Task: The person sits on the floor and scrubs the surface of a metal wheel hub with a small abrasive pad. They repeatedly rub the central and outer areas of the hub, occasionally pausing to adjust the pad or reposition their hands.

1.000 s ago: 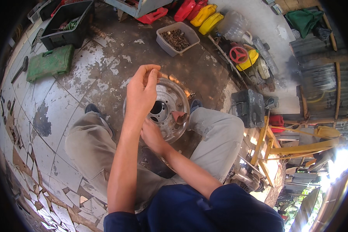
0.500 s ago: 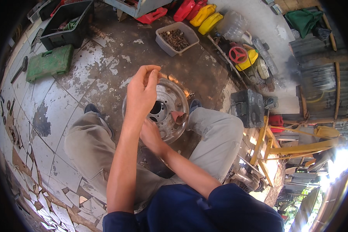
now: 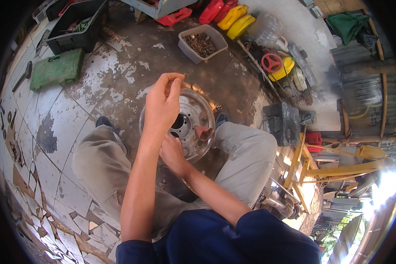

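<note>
The wheel [image 3: 197,109] is lying between the person's shoes [image 3: 104,122], a red cone [image 3: 203,133] sitting on its right side. The left hand [image 3: 162,104] is hovering above, thumb and fingertips standing close; I can't tell whether they're pinching anything. The right hand [image 3: 172,154] is hanging low near the hub [image 3: 188,127], its grip partly hiding behind the left forearm [image 3: 138,189]. They seem to be doing fine handwork over the wheel; the next move is probably calling for both hands working steadily together.

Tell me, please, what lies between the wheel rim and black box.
The head view shows the right shoe, right knee and floor between wheel rim and black box.
</note>
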### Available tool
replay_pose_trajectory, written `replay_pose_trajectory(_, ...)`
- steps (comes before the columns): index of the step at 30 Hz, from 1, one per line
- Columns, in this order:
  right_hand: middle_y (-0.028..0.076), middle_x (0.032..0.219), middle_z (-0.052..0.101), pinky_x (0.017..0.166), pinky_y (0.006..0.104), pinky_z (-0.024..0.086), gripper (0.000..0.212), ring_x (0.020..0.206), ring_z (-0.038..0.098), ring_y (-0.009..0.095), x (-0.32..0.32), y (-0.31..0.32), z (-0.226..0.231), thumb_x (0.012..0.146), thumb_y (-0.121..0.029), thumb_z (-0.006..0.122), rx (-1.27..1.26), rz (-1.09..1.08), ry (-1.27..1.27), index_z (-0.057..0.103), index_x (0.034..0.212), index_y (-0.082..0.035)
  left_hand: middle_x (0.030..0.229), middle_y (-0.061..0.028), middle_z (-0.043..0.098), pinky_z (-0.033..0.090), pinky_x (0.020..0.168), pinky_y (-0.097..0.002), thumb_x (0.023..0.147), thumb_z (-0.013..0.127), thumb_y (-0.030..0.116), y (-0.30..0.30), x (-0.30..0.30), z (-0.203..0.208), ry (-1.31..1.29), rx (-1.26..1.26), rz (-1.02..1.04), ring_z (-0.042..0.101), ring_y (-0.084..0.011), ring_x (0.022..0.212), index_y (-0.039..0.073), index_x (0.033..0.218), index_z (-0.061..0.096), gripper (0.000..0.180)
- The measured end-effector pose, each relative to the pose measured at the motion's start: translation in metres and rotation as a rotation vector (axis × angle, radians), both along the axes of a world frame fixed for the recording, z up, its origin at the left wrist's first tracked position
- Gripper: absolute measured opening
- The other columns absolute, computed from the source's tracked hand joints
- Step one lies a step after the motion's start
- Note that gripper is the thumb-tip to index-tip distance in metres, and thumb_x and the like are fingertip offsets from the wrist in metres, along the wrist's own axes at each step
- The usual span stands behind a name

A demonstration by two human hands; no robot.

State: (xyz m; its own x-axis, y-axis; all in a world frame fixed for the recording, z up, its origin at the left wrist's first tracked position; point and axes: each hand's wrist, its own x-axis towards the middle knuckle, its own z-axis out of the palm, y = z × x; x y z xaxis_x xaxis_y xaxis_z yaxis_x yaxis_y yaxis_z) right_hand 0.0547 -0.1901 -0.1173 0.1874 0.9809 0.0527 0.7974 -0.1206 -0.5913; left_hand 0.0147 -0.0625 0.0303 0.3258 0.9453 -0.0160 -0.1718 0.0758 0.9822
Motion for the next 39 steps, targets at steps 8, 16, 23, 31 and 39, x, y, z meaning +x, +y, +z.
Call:
replay_pose_trajectory(8, 0.009, 0.094, 0.062, 0.080, 0.0448, 0.040, 0.012, 0.096, 0.060, 0.029, 0.001, 0.002, 0.000, 0.090, -0.019, 0.062, -0.016, 0.026, -0.050, 0.061, 0.098, -0.010, 0.094, -0.0066, 0.067, 0.051, 0.081, -0.0254, 0.102, 0.053, 0.012, 0.001, 0.001, -0.005, -0.038, 0.031, 0.023, 0.062, -0.0113, 0.088, -0.002, 0.111, 0.064, 0.020)
replay_pose_trajectory(16, 0.012, 0.094, 0.062, 0.079, 0.0482, 0.041, 0.017, 0.095, 0.060, 0.033, 0.009, -0.004, -0.016, 0.092, -0.022, 0.059, -0.052, 0.075, -0.039, 0.061, 0.100, -0.007, 0.090, -0.0078, 0.071, 0.052, 0.078, -0.0271, 0.100, 0.055, 0.013, -0.002, -0.001, -0.003, 0.038, 0.125, 0.055, 0.065, -0.0123, 0.085, -0.002, 0.110, 0.064, 0.020)
replay_pose_trajectory(23, 0.009, 0.091, 0.063, 0.078, 0.0458, 0.041, 0.013, 0.093, 0.061, 0.030, 0.009, -0.005, -0.011, 0.089, -0.019, 0.063, -0.037, 0.069, 0.058, 0.062, 0.098, -0.010, 0.097, -0.0147, 0.071, 0.052, 0.080, -0.0334, 0.097, 0.058, 0.017, -0.003, -0.012, -0.004, 0.288, 0.216, -0.087, 0.069, -0.0227, 0.090, -0.001, 0.113, 0.063, 0.024)
replay_pose_trajectory(31, 0.008, 0.092, 0.066, 0.078, 0.0462, 0.044, 0.009, 0.091, 0.064, 0.029, 0.025, -0.002, 0.001, 0.086, -0.017, 0.059, -0.070, 0.097, 0.007, 0.064, 0.092, -0.012, 0.114, -0.0160, 0.068, 0.055, 0.083, -0.0378, 0.094, 0.062, 0.016, -0.007, -0.016, -0.032, 0.723, 0.391, -0.472, 0.069, -0.0315, 0.100, 0.006, 0.120, 0.063, 0.029)
replay_pose_trajectory(39, 0.013, 0.089, 0.067, 0.078, 0.0476, 0.047, 0.011, 0.088, 0.065, 0.034, 0.114, 0.002, 0.070, 0.084, -0.013, 0.063, 0.077, 0.062, 0.261, 0.064, 0.091, -0.005, 0.123, -0.0132, 0.063, 0.048, 0.095, -0.0332, 0.100, 0.052, 0.009, -0.026, -0.008, -0.042, 0.620, -0.028, -0.560, 0.063, -0.0208, 0.107, 0.000, 0.139, 0.049, 0.040)
